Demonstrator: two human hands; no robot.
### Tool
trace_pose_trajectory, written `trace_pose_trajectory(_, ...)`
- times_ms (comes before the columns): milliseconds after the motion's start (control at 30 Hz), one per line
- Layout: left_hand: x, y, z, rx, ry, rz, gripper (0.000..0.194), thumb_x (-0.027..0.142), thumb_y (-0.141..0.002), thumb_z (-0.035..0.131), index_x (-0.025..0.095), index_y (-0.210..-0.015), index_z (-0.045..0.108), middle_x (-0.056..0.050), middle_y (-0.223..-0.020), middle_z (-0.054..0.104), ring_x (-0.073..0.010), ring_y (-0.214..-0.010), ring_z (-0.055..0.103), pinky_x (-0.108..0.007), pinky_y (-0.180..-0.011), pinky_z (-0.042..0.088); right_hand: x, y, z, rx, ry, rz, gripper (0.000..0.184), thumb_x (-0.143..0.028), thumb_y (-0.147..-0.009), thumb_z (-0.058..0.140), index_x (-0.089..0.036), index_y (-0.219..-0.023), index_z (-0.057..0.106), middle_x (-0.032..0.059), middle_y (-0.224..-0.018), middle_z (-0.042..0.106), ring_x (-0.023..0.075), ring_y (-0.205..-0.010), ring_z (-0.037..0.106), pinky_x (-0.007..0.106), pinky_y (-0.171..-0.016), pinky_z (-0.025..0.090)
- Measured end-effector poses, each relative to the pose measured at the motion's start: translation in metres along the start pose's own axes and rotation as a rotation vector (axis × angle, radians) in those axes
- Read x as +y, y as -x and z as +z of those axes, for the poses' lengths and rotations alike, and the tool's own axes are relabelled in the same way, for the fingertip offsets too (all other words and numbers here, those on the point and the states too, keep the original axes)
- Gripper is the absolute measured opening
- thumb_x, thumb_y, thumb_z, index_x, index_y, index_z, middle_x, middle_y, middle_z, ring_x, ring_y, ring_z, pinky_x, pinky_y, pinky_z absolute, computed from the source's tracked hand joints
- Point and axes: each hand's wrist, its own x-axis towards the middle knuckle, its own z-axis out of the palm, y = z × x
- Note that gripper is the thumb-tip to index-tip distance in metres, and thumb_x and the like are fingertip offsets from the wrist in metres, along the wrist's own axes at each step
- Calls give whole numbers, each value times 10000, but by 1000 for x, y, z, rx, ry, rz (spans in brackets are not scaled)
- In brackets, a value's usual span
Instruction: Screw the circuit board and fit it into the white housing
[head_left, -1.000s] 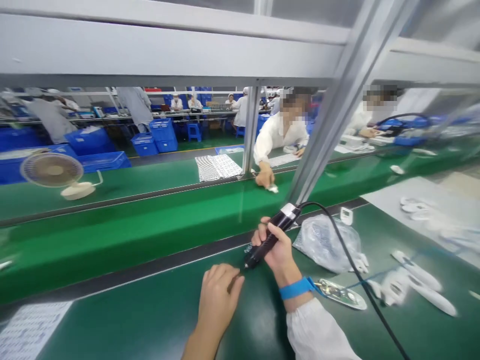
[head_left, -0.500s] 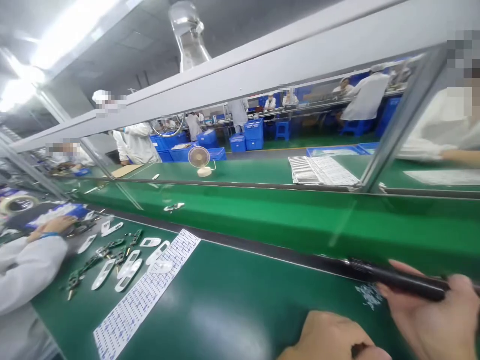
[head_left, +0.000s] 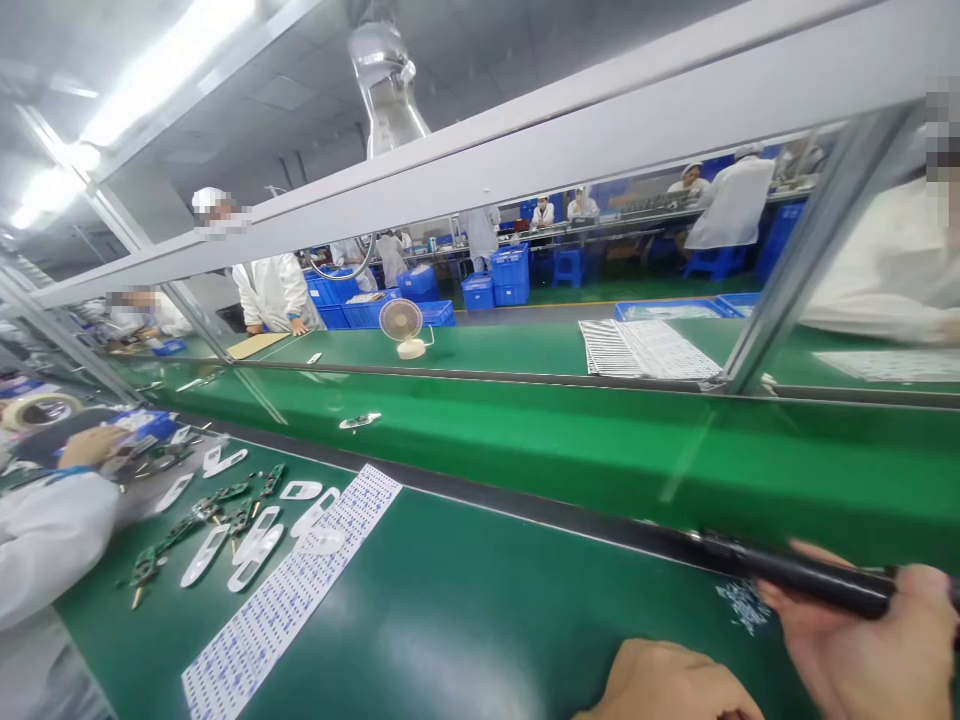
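Observation:
My right hand [head_left: 859, 640] is at the lower right edge of the view, shut around a black electric screwdriver [head_left: 802, 578] that lies nearly level. My left hand [head_left: 667, 685] shows only as a back and knuckles at the bottom edge, its fingers hidden. Just left of my right hand, small white scraps [head_left: 742, 605] lie on the green mat [head_left: 465, 640]. Further left, a co-worker's hand [head_left: 90, 445] rests among white plastic shells [head_left: 206, 555], green circuit boards [head_left: 202, 510] and a long sheet of printed labels [head_left: 292, 590].
A green conveyor belt [head_left: 525, 440] runs behind the mat, under an aluminium-framed glass screen [head_left: 817, 250]. Beyond stand a small fan [head_left: 401, 325], striped sheets [head_left: 645, 350] and blue crates [head_left: 491, 290]. Several workers in white sit and stand along other lines.
Over the last second my view has swung left to the co-worker's side, leaving my hands at the lower right. The screwdriver now lies nearly level, still in my right hand.

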Motion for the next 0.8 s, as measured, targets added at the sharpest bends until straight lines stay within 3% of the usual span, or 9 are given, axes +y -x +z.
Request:
trace_pose_trajectory(133,2,2,-3,-10,-11,-3,217,499,-874,689,286,-897,720,19,-895,743,-204,-963,664,-314,-918,514,-5,4,4,26,27,4,446,-306,-955,280,-229,-570,493,91,-568,520,224,-425,497,348,-348,389)
trace_pose_trajectory(633,1,4,-4,-4,-36,58,224,465,-886,687,241,-883,687,17,-953,772,-207,-962,707,-320,-934,510,6,-4,-5,-34,16,-48,429,-503,-847,439,-164,-626,580,57,-557,498,199,-407,486,304,-311,391)
trace_pose_trajectory(800,2,3,-4,2,-68,93,195,432,-884,706,238,-881,697,20,-937,783,-193,-928,719,-293,-902,514,5,-4,-6,-31,1,-79,377,-493,-851,460,-188,-649,550,60,-598,518,205,-432,491,308,-305,379)
